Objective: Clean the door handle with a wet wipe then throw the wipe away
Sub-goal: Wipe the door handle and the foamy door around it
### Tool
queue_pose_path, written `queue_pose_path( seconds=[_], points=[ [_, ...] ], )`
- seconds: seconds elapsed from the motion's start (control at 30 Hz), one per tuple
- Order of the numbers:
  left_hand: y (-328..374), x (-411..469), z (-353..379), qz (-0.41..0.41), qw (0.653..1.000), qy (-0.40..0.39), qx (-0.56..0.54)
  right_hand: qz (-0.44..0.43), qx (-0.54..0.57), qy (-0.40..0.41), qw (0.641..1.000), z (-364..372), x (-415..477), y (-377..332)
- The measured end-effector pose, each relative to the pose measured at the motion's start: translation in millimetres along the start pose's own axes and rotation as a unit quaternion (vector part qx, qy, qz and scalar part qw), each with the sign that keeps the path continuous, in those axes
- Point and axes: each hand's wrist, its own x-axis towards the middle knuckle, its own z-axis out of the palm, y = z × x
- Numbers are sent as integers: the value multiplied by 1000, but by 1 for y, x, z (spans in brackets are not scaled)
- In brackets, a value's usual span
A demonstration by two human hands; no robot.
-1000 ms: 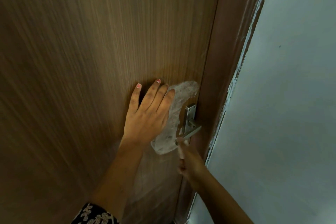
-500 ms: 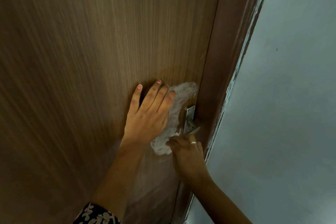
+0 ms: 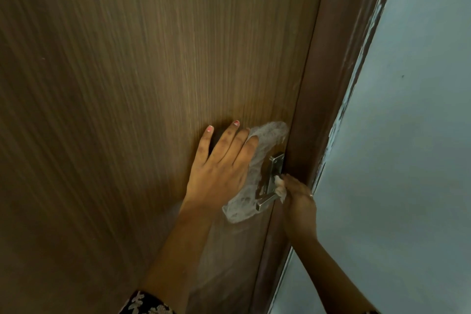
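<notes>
A silver lever door handle (image 3: 265,200) with a metal backplate (image 3: 276,163) sits at the right edge of the brown wooden door (image 3: 153,58). My right hand (image 3: 299,201) is closed on a small bunched white wet wipe (image 3: 279,186) and presses it against the lever's base beside the plate. My left hand (image 3: 219,168) lies flat on the door just left of the handle, fingers straight and pointing up. Its right edge rests on a thin translucent white sheet (image 3: 242,208) spread on the door behind the handle.
The dark brown door frame (image 3: 331,84) runs up the handle's right side. Beyond it is a pale grey-blue wall (image 3: 407,135) with chipped paint along the frame. A patterned black-and-white sleeve (image 3: 145,303) shows at the bottom.
My right hand has moved from the lever's free end up and to the right, to its base, uncovering the lever. My left hand has stayed flat on the door.
</notes>
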Motion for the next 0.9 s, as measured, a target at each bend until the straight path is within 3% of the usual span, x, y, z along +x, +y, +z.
queue_pose_path(
  seconds=[0.1,0.23,0.53,0.6,0.73,0.83,0.9],
  points=[
    [0,-1,0,4,1000,-2,-4,169,132,63,975,8,2,-6],
    [0,-1,1,1,1000,-1,-4,333,175,94,922,15,11,-10],
    [0,-2,1,-1,1000,16,-3,453,417,-6,788,30,-27,-30],
    [-1,-2,0,0,1000,16,-7,445,415,17,794,23,-15,-27],
    [-1,-2,-1,6,1000,14,-10,414,345,21,842,3,24,-23],
    [-1,-2,-2,5,1000,15,-9,345,240,-50,906,-9,46,-24],
    [-1,-3,-1,5,1000,15,-10,274,114,-129,946,-14,57,-27]
  ],
)
